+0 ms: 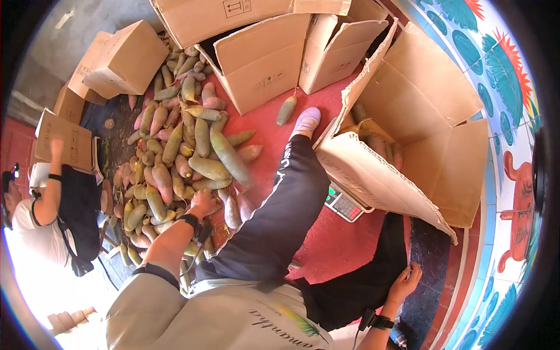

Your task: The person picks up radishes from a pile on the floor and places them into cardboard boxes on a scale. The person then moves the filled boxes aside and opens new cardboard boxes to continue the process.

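Observation:
Among a heap of green and pinkish radishes point(171, 146) on the floor, my left hand point(203, 202) reaches down with its fingers curled. A radish point(211, 184) lies right at its knuckles, and I cannot tell what the fingers hold. Just beyond, a long green radish point(229, 156) is blurred at its near end. Pinkish radishes point(231, 211) lie to the right of that hand. My right hand point(405, 284) rests by the knee of my black trouser leg point(392, 251), fingers loosely apart and nothing in them.
An open carton point(382, 175) with several radishes inside stands over a digital scale point(344, 204). More cartons point(265, 64) line the back. One radish point(286, 111) lies alone by my shoe point(307, 121) on the red floor. At the left, another person point(44, 216) reaches to a box point(67, 140).

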Action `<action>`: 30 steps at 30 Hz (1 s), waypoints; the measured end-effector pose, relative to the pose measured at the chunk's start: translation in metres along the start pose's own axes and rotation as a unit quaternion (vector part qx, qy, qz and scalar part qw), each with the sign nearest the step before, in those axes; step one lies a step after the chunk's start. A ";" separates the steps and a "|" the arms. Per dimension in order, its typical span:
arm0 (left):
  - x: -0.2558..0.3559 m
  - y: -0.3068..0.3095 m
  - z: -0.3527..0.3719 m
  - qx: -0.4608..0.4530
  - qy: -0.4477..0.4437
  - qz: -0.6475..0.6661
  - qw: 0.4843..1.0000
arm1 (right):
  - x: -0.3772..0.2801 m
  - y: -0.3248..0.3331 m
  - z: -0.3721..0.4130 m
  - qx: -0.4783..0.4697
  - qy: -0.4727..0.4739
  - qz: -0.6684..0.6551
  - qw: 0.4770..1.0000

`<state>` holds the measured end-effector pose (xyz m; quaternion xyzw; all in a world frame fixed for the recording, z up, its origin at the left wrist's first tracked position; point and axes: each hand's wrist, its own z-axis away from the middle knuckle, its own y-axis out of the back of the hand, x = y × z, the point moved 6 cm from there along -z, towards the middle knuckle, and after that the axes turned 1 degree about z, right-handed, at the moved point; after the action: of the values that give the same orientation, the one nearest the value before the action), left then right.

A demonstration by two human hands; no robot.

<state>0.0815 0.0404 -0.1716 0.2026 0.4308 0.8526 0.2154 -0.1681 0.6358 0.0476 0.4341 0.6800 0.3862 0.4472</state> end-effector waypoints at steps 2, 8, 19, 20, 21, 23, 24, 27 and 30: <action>0.006 -0.014 -0.008 0.003 -0.023 -0.005 1.000 | -0.001 0.000 0.000 -0.001 -0.002 0.008 1.000; 0.062 -0.036 -0.003 0.006 -0.257 -0.096 0.962 | -0.004 0.000 0.000 -0.009 -0.010 0.042 0.999; 0.064 -0.053 0.004 -0.224 -0.206 -0.246 0.920 | -0.013 0.003 -0.003 0.007 -0.034 0.055 0.998; 0.060 -0.062 0.005 -0.203 -0.230 -0.262 0.915 | -0.011 0.000 -0.003 0.013 -0.018 0.049 0.999; 0.068 -0.052 0.017 -0.202 -0.235 -0.267 0.913 | -0.010 0.000 -0.002 0.020 -0.002 0.043 0.999; 0.087 -0.024 0.047 -0.224 -0.220 -0.233 0.920 | -0.013 0.003 -0.002 0.020 -0.005 0.039 0.999; 0.083 -0.039 0.047 -0.173 -0.276 -0.331 0.886 | -0.016 0.004 -0.002 0.016 -0.002 0.035 0.999; -0.018 -0.175 -0.037 -0.139 -0.252 -0.250 0.925 | -0.019 0.007 -0.002 0.006 -0.015 0.034 0.999; 0.005 -0.126 -0.016 -0.149 -0.265 -0.231 0.924 | -0.013 0.004 0.000 0.038 0.005 0.000 0.999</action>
<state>0.0926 0.1005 -0.2836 0.2814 0.2604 0.7491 0.5402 -0.1646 0.6253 0.0550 0.4488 0.6962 0.3629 0.4268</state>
